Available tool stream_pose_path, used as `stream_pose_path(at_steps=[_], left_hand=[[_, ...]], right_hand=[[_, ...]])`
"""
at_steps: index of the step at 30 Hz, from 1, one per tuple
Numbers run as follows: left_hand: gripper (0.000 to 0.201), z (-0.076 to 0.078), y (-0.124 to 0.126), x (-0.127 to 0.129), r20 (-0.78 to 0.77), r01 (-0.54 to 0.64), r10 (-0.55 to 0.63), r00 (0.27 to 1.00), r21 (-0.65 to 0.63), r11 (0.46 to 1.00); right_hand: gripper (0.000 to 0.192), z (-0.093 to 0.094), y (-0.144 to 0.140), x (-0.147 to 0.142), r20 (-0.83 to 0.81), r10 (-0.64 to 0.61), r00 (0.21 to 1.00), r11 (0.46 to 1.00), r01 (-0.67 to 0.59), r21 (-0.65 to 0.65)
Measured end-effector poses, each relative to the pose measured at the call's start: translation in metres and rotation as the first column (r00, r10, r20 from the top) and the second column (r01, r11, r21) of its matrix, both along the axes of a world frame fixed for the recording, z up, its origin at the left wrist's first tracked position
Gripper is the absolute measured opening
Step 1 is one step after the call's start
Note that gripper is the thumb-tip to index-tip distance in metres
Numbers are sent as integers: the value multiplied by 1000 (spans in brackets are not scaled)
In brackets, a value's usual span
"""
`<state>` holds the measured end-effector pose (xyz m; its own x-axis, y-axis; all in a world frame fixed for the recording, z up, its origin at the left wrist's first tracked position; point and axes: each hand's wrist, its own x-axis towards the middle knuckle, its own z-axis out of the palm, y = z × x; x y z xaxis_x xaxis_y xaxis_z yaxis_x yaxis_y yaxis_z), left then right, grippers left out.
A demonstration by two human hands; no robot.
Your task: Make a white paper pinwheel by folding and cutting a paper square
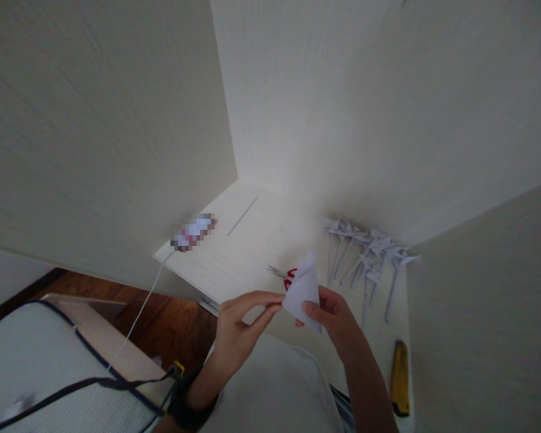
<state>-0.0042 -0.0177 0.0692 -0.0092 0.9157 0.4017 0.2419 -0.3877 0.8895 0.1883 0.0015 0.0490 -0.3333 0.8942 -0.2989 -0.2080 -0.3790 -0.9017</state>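
A folded piece of white paper (303, 294), roughly triangular, is held up between my two hands over the front of the white desk. My left hand (247, 319) pinches its left corner between thumb and fingertips. On the other side my right hand (333, 313) grips the right edge, thumb on the near face and fingers behind. Just beyond the paper lie scissors (279, 272) with red handles, partly hidden by it. To the right, several white paper pinwheels (365, 243) on thin sticks lie close together.
A single thin stick (242, 216) lies toward the back of the desk (234, 264). At the left edge sits a blurred device (193, 233) with a white cable (144, 307). A yellow utility knife (400, 379) rests at the right front. Walls enclose the back and sides.
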Motion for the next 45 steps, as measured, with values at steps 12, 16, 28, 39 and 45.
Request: stream_pose_path(at_steps=[12,16,28,39,45], left_hand=[[12,11,6,11,550,245,86,831,-500,831],[10,14,5,12,544,252,87,835,-518,817],[8,18,6,12,409,136,149,900,-589,797],[8,18,5,11,337,77,157,928,-587,806],[8,13,4,9,261,53,110,959,-549,834]], right_hand=[[31,-4,-8,-9,118,-209,971,968,187,170],[30,-4,-10,-8,169,-206,964,962,167,217],[21,8,-9,-11,350,-230,908,930,99,354],[22,14,-9,-10,360,-223,906,932,91,350],[24,5,-8,-11,206,-217,954,945,152,289]])
